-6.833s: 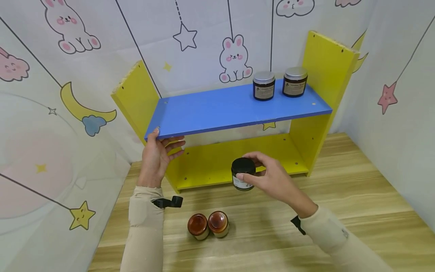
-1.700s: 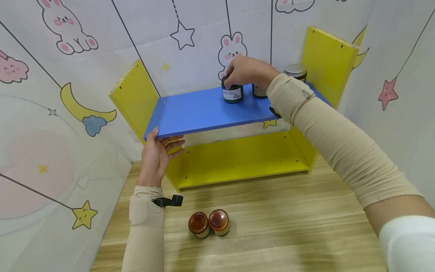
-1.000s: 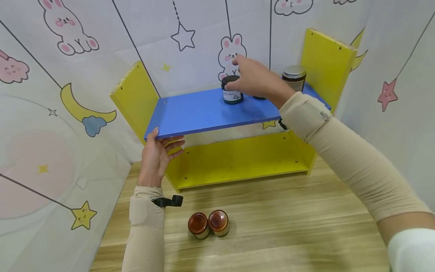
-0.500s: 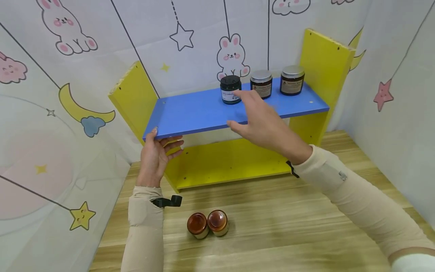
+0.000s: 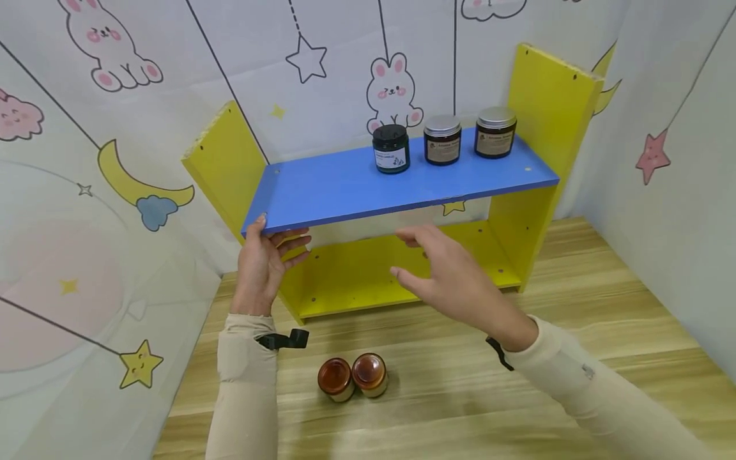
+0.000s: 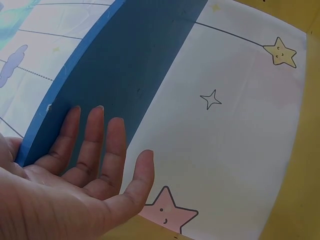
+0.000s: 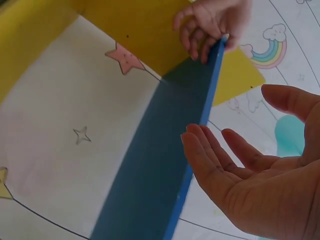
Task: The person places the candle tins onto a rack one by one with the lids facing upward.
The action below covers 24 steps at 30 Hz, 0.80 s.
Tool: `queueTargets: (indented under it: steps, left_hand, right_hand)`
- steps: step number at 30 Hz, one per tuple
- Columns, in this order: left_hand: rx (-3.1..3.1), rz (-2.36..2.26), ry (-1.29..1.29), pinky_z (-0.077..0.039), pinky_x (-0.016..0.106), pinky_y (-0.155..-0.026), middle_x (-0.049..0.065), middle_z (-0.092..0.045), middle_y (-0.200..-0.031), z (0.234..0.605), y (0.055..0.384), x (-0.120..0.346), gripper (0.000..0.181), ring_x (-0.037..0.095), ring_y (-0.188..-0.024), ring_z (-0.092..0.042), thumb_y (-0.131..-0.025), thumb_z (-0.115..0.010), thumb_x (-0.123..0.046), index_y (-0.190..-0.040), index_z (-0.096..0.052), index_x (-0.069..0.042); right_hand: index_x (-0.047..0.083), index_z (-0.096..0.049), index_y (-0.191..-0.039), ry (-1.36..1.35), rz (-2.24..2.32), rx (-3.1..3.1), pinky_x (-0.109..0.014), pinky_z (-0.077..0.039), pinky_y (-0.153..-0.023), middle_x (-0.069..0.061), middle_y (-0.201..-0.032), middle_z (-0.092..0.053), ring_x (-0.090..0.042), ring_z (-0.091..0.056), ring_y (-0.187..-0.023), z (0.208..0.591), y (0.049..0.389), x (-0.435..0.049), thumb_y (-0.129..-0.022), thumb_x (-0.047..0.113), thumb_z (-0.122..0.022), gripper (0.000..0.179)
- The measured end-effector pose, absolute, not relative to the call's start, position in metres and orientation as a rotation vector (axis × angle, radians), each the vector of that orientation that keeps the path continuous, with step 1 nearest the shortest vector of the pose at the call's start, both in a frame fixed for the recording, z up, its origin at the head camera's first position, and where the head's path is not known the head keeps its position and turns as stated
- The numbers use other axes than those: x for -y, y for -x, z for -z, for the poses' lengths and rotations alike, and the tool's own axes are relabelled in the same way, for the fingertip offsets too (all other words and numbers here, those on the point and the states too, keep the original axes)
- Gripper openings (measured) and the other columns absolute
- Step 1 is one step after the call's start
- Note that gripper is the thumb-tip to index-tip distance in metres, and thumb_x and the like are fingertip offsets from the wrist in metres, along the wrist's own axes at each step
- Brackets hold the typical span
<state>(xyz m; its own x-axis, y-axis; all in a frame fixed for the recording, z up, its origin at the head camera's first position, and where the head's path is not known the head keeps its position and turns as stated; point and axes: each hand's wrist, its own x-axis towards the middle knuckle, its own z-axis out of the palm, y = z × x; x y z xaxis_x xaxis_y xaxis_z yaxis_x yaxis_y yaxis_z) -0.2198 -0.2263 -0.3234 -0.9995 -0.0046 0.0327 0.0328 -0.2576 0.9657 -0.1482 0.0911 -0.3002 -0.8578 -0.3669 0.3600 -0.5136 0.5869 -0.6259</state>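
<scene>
My left hand (image 5: 261,265) holds the front left corner of the blue shelf (image 5: 339,188), thumb on top and fingers below; the left wrist view shows those fingers (image 6: 90,145) lying along the underside. My right hand (image 5: 454,275) holds nothing, in front of the shelf unit below the blue board, its fingers loosely bent and apart from the thumb. On the blue shelf a dark green jar with a black lid (image 5: 391,150) stands left of two brown jars, one nearer the middle (image 5: 442,140) and one at the right (image 5: 496,133), both silver-lidded with labels.
Two amber glass jars (image 5: 335,380) (image 5: 370,375) stand side by side on the wooden table (image 5: 460,390), in front of the unit. Yellow side panels (image 5: 554,121) rise at both ends of the blue shelf, above a yellow lower board (image 5: 356,275). A printed cloth hangs behind.
My right hand carried the black-lidded jar up onto the blue shelf, let go of it left of the brown jars, and drew back down toward the front. My left hand stayed at the shelf corner.
</scene>
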Motion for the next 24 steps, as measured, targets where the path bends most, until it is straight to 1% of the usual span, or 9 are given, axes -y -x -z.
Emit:
queueTargets:
  steps: [4,10,14,19,24]
  left_hand:
    - [1.893,2.477,0.036,-0.052,0.045,-0.096,0.008,-0.07,-0.111,0.324,0.22,0.226,0.062,0.034,-0.116,-0.064,-0.109,-0.031,-0.05,-0.159,-0.025,-0.013]
    - [1.899,2.475,0.027,-0.05,0.046,-0.098,0.008,-0.07,-0.113,0.324,0.221,0.226,0.064,0.033,-0.115,-0.064,-0.108,-0.032,-0.051,-0.16,-0.023,-0.015]
    - [1.902,2.47,0.036,-0.049,0.047,-0.099,0.01,-0.068,-0.115,0.325,0.221,0.226,0.064,0.031,-0.113,-0.065,-0.108,-0.032,-0.052,-0.16,-0.023,-0.016]
    - [1.901,2.466,0.04,-0.05,0.046,-0.098,0.013,-0.067,-0.12,0.325,0.221,0.227,0.063,0.034,-0.117,-0.064,-0.108,-0.033,-0.052,-0.159,-0.025,-0.016]
    - [1.9,2.469,0.034,-0.051,0.046,-0.097,0.014,-0.067,-0.12,0.325,0.221,0.226,0.063,0.035,-0.117,-0.063,-0.108,-0.032,-0.051,-0.159,-0.023,-0.016]
  right_hand:
    - [0.011,-0.055,-0.141,-0.743,-1.184,2.65,-0.045,-0.049,-0.103,-0.003,-0.138,-0.058,-0.024,-0.058,-0.124,0.322,0.141,-0.089,-0.094,0.027,-0.075,0.054]
    - [0.014,-0.056,-0.14,-0.746,-1.342,2.742,-0.045,-0.051,-0.101,-0.001,-0.138,-0.059,-0.023,-0.058,-0.126,0.348,0.136,-0.087,-0.094,0.029,-0.074,0.052]
    - [0.012,-0.054,-0.142,-0.82,-1.468,2.795,-0.045,-0.049,-0.104,-0.002,-0.14,-0.058,-0.024,-0.056,-0.129,0.364,0.139,-0.088,-0.095,0.026,-0.074,0.053]
    - [0.014,-0.051,-0.145,-0.861,-1.537,2.872,-0.043,-0.047,-0.106,0.001,-0.141,-0.057,-0.021,-0.055,-0.13,0.384,0.138,-0.087,-0.095,0.031,-0.073,0.058]
    - [0.017,-0.05,-0.147,-0.872,-1.554,2.91,-0.047,-0.046,-0.107,-0.003,-0.142,-0.057,-0.023,-0.056,-0.129,0.402,0.134,-0.084,-0.094,0.037,-0.073,0.061]
